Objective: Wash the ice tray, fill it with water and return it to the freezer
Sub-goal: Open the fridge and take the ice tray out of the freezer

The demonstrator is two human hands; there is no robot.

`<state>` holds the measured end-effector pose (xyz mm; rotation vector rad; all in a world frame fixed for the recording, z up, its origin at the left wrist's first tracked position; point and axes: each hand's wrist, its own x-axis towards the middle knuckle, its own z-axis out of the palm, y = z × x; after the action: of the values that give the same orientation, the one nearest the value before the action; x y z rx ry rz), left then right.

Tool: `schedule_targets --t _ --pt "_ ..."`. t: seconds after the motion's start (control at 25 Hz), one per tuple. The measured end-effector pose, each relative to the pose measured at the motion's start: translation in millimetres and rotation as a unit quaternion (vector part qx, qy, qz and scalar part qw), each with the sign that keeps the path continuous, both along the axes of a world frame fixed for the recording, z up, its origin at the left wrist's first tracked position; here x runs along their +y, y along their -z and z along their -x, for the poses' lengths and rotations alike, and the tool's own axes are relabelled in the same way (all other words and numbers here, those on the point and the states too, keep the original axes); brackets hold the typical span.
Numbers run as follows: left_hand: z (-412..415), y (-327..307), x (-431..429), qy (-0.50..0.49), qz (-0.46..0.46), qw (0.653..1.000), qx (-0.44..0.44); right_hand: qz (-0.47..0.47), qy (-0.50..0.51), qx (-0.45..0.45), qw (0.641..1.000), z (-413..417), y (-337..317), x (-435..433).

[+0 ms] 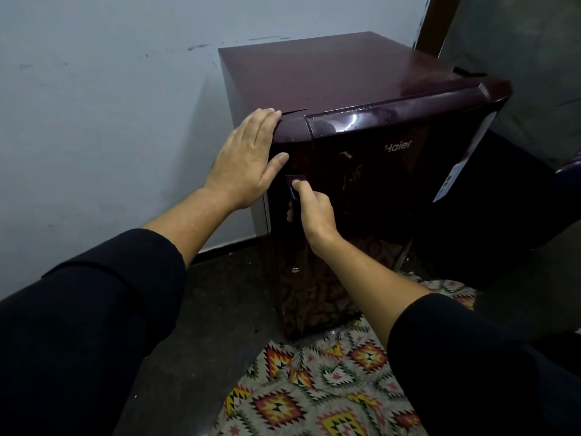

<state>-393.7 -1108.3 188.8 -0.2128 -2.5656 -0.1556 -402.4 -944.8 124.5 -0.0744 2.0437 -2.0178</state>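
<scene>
Patterned cloth (314, 388) lies nearest on the floor, reaching under the small maroon fridge (345, 73). Farther off, the left hand (248, 158) lies flat with straight fingers, braced on the fridge's top left corner. The right hand (312, 209) curls round the handle (294, 184), thumb on top. The door (393, 190) looks closed. The ice tray is out of sight, presumably inside. A hard yank could drag the light fridge if the bracing palm slips.

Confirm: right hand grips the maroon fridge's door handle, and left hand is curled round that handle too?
Wrong on the left hand. The head view shows it off the handle, resting flat with straight fingers against the top left corner of the fridge. The right hand does grip the handle.
</scene>
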Motion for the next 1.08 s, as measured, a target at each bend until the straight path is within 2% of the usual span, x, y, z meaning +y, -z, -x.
schedule_targets --t 0.4,0.8,1.08 --pt "-24 -18 6 0.048 0.052 0.997 -0.034 -0.008 0.021 0.023 0.999 -22 -8 12" --pt "-108 -2 108 0.144 -0.047 0.988 0.007 0.019 0.032 0.07 0.997 -84 4 130" --pt "-140 13 207 0.253 -0.108 0.961 0.037 0.012 0.095 0.1 0.99 -117 3 243"
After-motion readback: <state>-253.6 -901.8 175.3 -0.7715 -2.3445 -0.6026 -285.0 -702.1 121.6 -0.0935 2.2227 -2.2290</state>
